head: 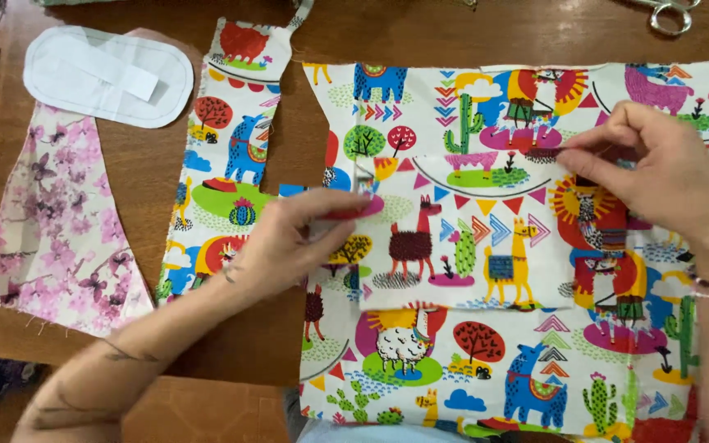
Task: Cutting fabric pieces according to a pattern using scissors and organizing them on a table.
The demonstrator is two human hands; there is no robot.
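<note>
Home sewing spot: wooden table [289, 98], printed fabric pieces [469, 328], scissors [670, 12].

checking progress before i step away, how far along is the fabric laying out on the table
Done, it seems: a llama-print strip, a pink floral piece and a white oval pattern lie cut out on the left. In hand: the left hand and right hand pinch the top corners of a small llama-print rectangle on the big panel. No stitching shows; scissors lie far off.

Scissors [671, 11] cut off by top edge, big llama-print fabric [486, 344] runs off bottom & right.
</note>
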